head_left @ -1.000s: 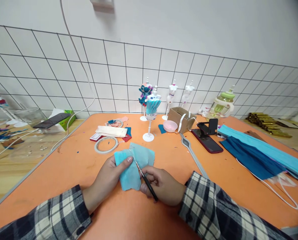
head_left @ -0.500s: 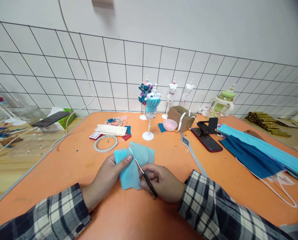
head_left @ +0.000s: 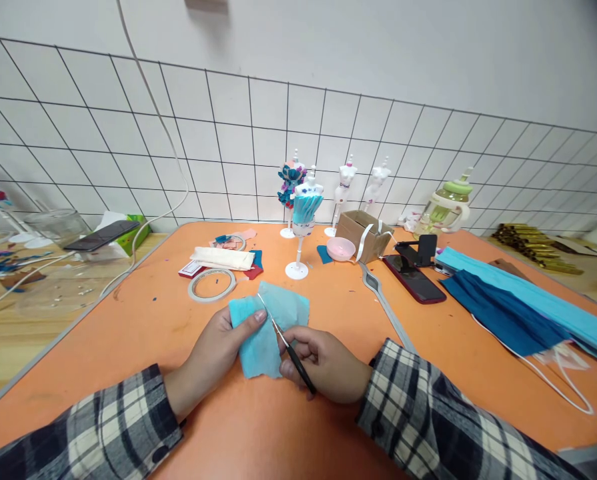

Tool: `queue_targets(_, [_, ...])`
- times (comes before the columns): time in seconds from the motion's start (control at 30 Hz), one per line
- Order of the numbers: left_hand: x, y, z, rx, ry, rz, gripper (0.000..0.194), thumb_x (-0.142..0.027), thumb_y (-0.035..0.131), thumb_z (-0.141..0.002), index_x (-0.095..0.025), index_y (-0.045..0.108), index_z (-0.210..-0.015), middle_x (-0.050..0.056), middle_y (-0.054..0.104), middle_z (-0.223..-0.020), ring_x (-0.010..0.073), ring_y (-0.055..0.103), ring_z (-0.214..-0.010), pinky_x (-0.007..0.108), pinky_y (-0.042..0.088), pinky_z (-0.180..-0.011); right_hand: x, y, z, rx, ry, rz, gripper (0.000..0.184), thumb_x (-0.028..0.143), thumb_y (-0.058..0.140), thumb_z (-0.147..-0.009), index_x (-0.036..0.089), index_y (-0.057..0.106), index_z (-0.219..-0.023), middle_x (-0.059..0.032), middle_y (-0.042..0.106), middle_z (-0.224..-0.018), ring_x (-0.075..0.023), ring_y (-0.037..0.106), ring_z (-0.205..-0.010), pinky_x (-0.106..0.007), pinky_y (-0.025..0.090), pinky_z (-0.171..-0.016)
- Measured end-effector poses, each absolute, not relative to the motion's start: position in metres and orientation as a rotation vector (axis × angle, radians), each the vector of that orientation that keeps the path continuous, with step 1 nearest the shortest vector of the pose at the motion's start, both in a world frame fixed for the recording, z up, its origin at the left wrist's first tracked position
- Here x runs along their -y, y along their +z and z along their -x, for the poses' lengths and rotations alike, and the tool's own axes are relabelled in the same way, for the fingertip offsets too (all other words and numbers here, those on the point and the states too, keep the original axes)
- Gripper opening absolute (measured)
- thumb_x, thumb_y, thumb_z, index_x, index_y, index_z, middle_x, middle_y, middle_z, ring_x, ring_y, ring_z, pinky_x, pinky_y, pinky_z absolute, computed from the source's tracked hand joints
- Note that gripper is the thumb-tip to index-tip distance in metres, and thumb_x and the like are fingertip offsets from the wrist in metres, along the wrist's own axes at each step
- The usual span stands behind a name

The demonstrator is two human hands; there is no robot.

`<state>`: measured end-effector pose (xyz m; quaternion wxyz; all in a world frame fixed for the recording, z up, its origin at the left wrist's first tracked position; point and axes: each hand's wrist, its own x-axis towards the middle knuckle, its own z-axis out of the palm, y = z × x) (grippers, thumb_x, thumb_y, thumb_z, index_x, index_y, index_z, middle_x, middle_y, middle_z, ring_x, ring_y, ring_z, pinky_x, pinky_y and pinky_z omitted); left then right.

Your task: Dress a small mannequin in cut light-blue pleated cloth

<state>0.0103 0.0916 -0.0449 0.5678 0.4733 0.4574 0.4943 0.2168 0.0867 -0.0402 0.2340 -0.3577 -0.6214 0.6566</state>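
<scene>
A piece of light blue fabric [head_left: 259, 350] is held up just above the orange tabletop. My left hand [head_left: 221, 343] pinches its left side, thumb on top. My right hand [head_left: 323, 363] is closed around the black handles of a pair of scissors [head_left: 298, 367]. The silver blades point up and left across the fabric, their tip near its top edge and close to my left thumb. Fabric shows on both sides of the blades. Behind it stands a small white dress-form mannequin [head_left: 303, 230] wrapped in pleated light blue fabric.
A tape roll [head_left: 212, 285] and a cream cloth bundle [head_left: 223, 258] lie behind my left hand. Further back are a pink bowl [head_left: 341, 249], a cardboard box [head_left: 361, 235] and more mannequins. At right are a phone [head_left: 413, 279], a dark blue mask [head_left: 503, 313] and a bottle [head_left: 445, 207].
Hardly anything differs. Both hands, the scissors and the fabric keep nearly the same position; the whole view has shifted very slightly.
</scene>
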Motion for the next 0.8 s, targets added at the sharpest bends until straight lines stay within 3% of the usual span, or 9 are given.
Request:
queue_targets(0.27, [-0.0929,-0.0468,-0.0103,-1.072,1.161,-1.080,0.034,-0.049,0.077,-0.081,-0.016,0.074,-0.090,0.008,0.078,-0.083,0.0245,0.072,-0.073,0.036,0.058,-0.071,-0.0867,-0.0394,-0.2163,1.744,1.767,1.054,0.038,0.044,0.074,-0.076,0.021,0.058,-0.102,0.0080,0.051,-0.062,-0.0086,0.049,-0.050,-0.020,0.050,-0.041])
queue_targets(0.53, [-0.0904,-0.0448,-0.0121,-1.088,1.126,-1.086,0.034,-0.049,0.078,-0.080,-0.016,0.074,-0.086,0.009,0.079,-0.084,0.0263,0.073,-0.076,0.035,0.058,-0.070,-0.0866,-0.0421,-0.2175,1.772,1.753,0.968,0.024,0.035,0.067,-0.081,0.022,0.057,-0.099,0.0079,0.052,-0.065,-0.0072,0.049,-0.051,-0.018,0.049,-0.043])
queue_targets(0.8, [-0.0956,-0.0516,-0.0088,-1.020,1.135,-1.056,0.030,-0.046,0.074,-0.086,-0.017,0.072,-0.093,0.008,0.079,-0.086,0.0241,0.072,-0.074,0.036,0.058,-0.074,-0.0876,-0.0370,-0.2161,1.739,1.768,1.063,0.039,0.045,0.075,-0.075,0.021,0.059,-0.102,0.0081,0.051,-0.063,-0.0077,0.045,-0.050,-0.019,0.049,-0.040])
